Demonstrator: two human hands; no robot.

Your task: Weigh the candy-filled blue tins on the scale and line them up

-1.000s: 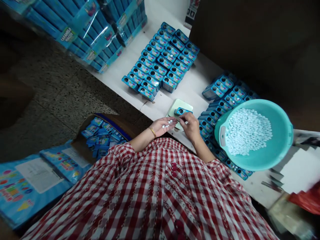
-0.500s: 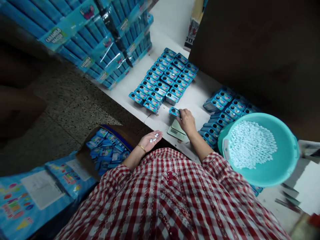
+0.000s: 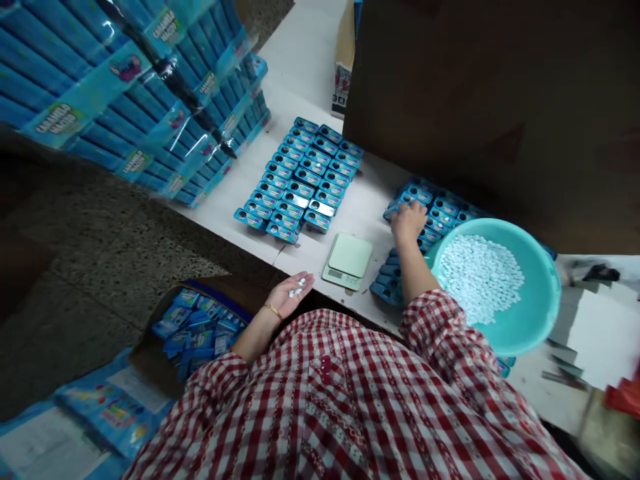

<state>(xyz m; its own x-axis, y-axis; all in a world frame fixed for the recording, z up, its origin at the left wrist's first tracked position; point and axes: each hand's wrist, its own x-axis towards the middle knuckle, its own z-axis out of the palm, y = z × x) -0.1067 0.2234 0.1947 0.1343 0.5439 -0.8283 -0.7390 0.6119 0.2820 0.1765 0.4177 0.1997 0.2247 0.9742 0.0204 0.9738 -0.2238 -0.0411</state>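
My left hand (image 3: 293,291) lies palm up near the table edge, with several small white candies in it. My right hand (image 3: 407,221) is over a group of blue tins (image 3: 435,213), its fingers gripping a blue tin (image 3: 393,212) at the group's left end. Beside the hand, a teal plastic basin (image 3: 495,287) is heaped with white candies. A small digital scale (image 3: 347,260) stands between my hands, touching neither. Further along the white table (image 3: 360,207), blue tins lie in tight rows (image 3: 297,177), most with their lids open.
Shrink-wrapped stacks of blue packs (image 3: 125,100) rise beyond the table's left edge. A cardboard box of loose blue packets (image 3: 197,330) sits below my left hand. A dark panel (image 3: 475,113) overhangs the table's far right. My red checked sleeve (image 3: 425,313) lies near the basin.
My right hand has moved off the scale to the right-hand tins, uncovering the scale. My left hand still holds the candies. The whole view has swung as my head turned.
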